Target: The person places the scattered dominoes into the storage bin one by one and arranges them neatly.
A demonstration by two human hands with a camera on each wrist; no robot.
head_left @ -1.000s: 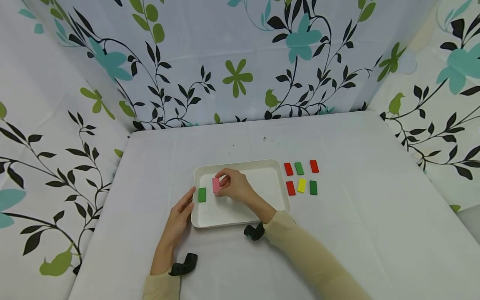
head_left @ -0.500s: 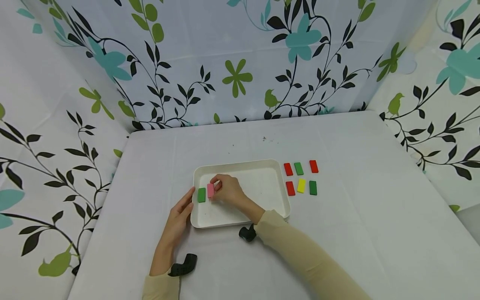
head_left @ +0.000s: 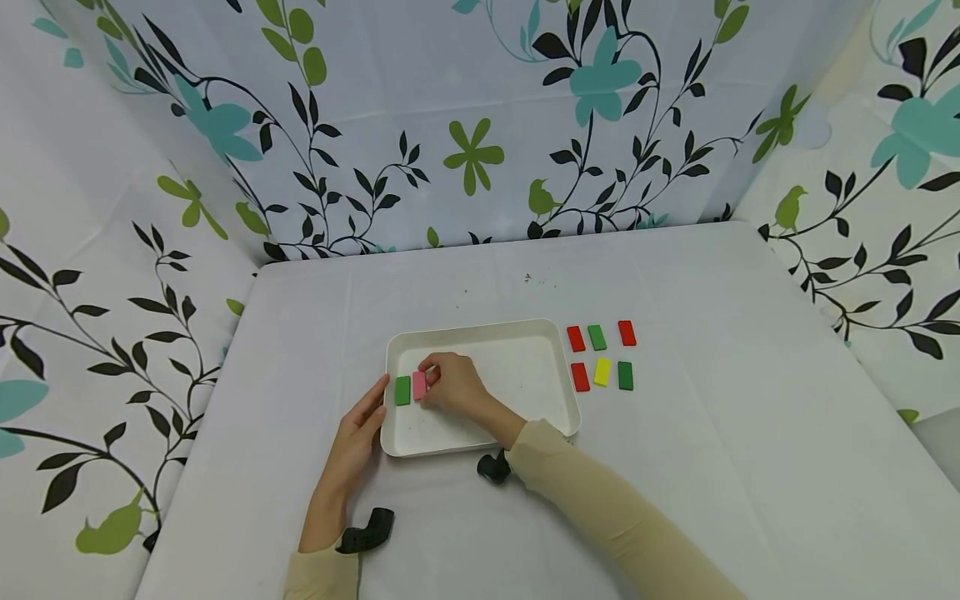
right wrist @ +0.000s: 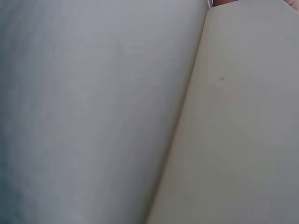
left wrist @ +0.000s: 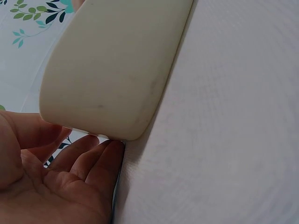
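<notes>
On the table, a white rectangular tray [head_left: 517, 367] holds a small green block [head_left: 402, 391] near its left end. Just right of that block, my right hand [head_left: 459, 385] pinches a pink block [head_left: 419, 386] low over the tray floor, long side parallel to the green one. My left hand [head_left: 360, 433] rests against the tray's left end. The left wrist view shows its fingertips [left wrist: 114, 147] touching the tray's outer wall [left wrist: 105, 93]. The right wrist view catches mostly the tray's long side [right wrist: 233, 116] and table cloth.
Right of the tray lie two rows of loose blocks: red [head_left: 576, 338], green [head_left: 596, 337] and red [head_left: 627, 333] behind, red [head_left: 581, 377], yellow [head_left: 602, 372] and green [head_left: 626, 375] in front. A patterned curtain [head_left: 405, 100] stands behind the white table [head_left: 712, 467].
My right hand has carried the pink block left and slightly toward me, close beside the green block. The left hand stays at the tray's end.
</notes>
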